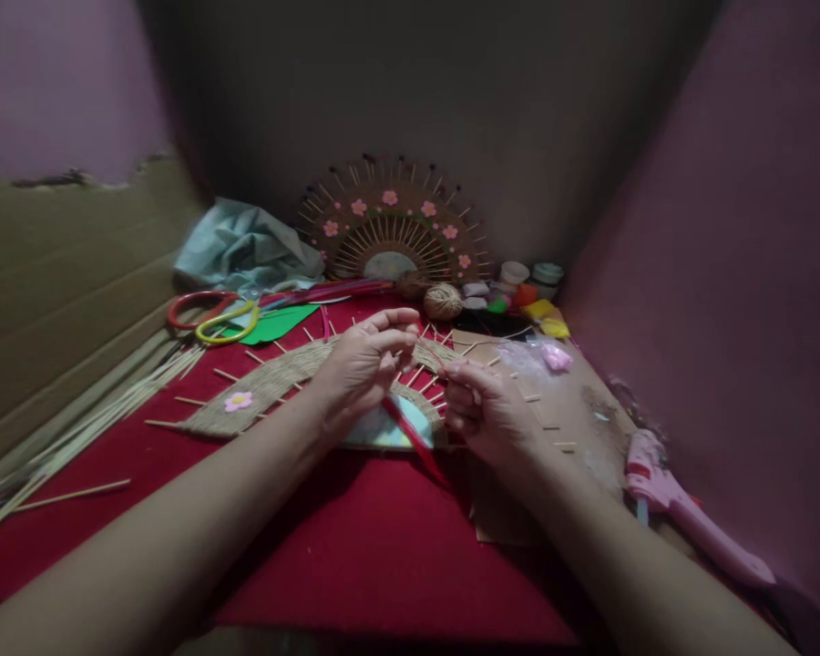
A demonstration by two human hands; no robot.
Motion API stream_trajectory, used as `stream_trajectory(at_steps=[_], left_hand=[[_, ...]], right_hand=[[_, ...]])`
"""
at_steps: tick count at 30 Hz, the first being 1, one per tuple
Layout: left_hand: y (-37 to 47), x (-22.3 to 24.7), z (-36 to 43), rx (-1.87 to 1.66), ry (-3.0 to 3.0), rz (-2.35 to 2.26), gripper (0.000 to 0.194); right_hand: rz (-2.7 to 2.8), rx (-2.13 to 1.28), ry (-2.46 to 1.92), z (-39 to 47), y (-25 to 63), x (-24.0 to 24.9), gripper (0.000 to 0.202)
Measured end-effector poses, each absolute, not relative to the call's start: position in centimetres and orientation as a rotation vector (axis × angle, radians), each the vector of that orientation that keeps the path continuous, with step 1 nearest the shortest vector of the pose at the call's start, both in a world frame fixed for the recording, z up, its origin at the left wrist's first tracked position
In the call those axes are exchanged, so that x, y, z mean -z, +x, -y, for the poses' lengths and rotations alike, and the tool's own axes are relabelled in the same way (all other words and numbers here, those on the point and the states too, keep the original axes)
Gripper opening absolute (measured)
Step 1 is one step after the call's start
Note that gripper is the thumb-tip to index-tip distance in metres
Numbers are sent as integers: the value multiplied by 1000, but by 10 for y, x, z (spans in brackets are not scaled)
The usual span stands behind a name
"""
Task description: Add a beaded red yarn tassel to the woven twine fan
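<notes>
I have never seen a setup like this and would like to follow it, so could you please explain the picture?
There is no machine here: one camera, worn on a person's head, looks forward and down at two bare hands. The left hand and the right hand pinch a thin red strand between them. Beneath, on a red cloth, lies a half-round woven piece with a pink flower. Around are scissor handles, a ball of twine and a pink glue gun; a similar decorated piece stands behind.

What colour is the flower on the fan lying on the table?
The flower is pink with a yellow middle, best seen in the head view.
</notes>
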State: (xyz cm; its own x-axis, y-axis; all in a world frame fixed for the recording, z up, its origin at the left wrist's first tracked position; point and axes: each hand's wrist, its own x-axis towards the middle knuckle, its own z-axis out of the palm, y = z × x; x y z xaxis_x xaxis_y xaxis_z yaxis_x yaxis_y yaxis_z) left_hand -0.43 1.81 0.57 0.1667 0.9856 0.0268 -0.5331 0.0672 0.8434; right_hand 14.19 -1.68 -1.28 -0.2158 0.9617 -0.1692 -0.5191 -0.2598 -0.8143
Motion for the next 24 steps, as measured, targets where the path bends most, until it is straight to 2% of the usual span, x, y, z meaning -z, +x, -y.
stream_trajectory(at_steps=[11,24], left_hand=[[-8,-3,-23,-1152,724,-680,23],[-14,2,-24,-1009,1010,-792,22]], right_hand=[[755,-1659,-889,17,142,10,15],[812,-1571,-868,14,143,12,14]])
